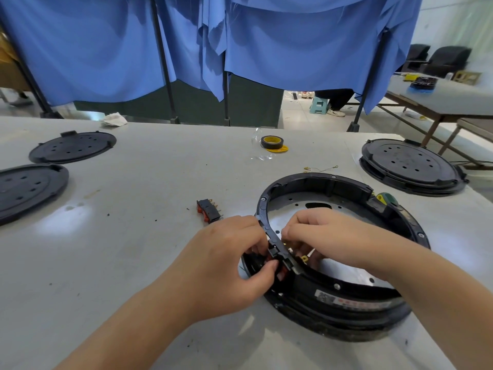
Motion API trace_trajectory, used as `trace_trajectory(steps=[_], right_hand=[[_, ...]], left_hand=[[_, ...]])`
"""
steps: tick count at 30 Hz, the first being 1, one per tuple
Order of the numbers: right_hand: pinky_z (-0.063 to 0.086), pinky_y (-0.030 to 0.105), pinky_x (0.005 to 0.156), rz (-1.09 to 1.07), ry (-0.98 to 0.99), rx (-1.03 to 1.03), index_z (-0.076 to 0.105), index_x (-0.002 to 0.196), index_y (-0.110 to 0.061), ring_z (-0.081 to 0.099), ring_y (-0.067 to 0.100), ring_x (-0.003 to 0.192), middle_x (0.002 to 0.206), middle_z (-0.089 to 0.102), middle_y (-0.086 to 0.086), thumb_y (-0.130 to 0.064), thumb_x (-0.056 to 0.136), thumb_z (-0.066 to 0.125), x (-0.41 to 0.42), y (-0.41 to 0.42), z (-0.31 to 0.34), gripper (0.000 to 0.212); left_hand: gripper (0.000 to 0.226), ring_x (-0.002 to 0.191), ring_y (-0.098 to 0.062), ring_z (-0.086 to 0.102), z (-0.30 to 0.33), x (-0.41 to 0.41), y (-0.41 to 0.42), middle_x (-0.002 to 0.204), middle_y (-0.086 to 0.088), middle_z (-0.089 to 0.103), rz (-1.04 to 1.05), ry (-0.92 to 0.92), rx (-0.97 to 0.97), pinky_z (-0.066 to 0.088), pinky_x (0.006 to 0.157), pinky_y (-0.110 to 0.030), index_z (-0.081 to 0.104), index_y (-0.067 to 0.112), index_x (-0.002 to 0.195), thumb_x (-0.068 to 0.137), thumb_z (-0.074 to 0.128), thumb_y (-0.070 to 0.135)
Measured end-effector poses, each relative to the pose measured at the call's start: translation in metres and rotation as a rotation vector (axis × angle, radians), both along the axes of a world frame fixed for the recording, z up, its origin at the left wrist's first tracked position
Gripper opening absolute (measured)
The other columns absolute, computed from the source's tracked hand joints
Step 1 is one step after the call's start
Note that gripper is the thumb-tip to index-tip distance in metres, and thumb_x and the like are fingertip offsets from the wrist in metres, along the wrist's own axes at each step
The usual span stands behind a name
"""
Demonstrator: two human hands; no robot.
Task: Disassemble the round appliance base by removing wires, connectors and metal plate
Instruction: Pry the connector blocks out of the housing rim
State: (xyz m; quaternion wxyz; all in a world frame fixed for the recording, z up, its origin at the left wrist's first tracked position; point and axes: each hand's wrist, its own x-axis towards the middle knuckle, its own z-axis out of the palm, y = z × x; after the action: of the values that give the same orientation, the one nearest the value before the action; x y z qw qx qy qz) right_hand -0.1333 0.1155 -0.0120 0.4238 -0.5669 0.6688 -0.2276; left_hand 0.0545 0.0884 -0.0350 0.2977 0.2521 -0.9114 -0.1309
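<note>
The round black appliance base (346, 303) lies open side up on the grey table, with a shiny metal plate (290, 209) inside its ring. At the near-left rim my left hand (232, 260) pinches a red and black switch (280, 265) from outside the wall. My right hand (328, 236) reaches inside the ring, fingers closed around brass connectors (304, 259) behind that switch. What the fingertips hold is partly hidden. A removed red and black switch (209, 212) lies on the table left of the base. A thin loose wire (320, 169) lies behind the base.
Two black round covers (72, 146) (26, 189) lie at the left, another stacked base (410, 166) at the far right. A tape roll (272, 142) and clear plastic sit mid-table. Blue curtains on poles hang behind the table's far edge.
</note>
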Motion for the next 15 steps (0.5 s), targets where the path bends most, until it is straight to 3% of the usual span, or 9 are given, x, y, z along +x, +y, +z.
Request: trace_trajectory(steps=[4,8,11,15], right_hand=[[0.053,0.041,0.086,0.010,0.060,-0.011,0.065,0.079,-0.025,0.065,0.016,0.078,0.077,0.065,-0.004,-0.069,0.059,0.056,0.0004,0.0027,-0.0011,0.049],[0.051,0.043,0.091,0.030,0.098,-0.008,0.063,0.088,-0.033,0.066,0.018,0.088,0.092,0.072,-0.001,-0.062,0.076,0.057,0.0020,0.0055,-0.0013,0.032],[0.047,0.029,0.078,0.022,0.103,-0.016,0.059,0.092,-0.034,0.058,0.008,0.077,0.087,0.067,-0.010,-0.052,0.087,0.054,0.0043,0.0080,-0.0023,0.020],[0.041,0.026,0.071,0.025,0.096,-0.035,0.057,0.094,-0.034,0.056,0.007,0.076,0.087,0.066,-0.010,-0.047,0.091,0.052,0.0068,0.0103,-0.0023,0.014]], left_hand=[[0.019,0.063,-0.016,0.050,0.0003,-0.0003,-0.0004,0.068,0.007,0.051,0.001,-0.004,-0.017,0.043,0.057,-0.035,0.056,0.015,0.071,0.079,0.058,0.032],[0.018,0.063,-0.016,0.050,-0.0002,-0.0011,0.0000,0.068,0.006,0.051,-0.007,0.010,-0.011,0.043,0.055,-0.036,0.057,0.015,0.071,0.078,0.057,0.030],[0.017,0.063,-0.017,0.050,-0.0004,-0.0014,0.0000,0.068,0.005,0.051,-0.014,0.017,-0.005,0.042,0.055,-0.037,0.057,0.015,0.070,0.079,0.057,0.030],[0.014,0.062,-0.015,0.050,0.0007,-0.0020,0.0007,0.068,0.006,0.050,-0.022,0.025,-0.006,0.042,0.055,-0.036,0.055,0.017,0.070,0.078,0.058,0.028]])
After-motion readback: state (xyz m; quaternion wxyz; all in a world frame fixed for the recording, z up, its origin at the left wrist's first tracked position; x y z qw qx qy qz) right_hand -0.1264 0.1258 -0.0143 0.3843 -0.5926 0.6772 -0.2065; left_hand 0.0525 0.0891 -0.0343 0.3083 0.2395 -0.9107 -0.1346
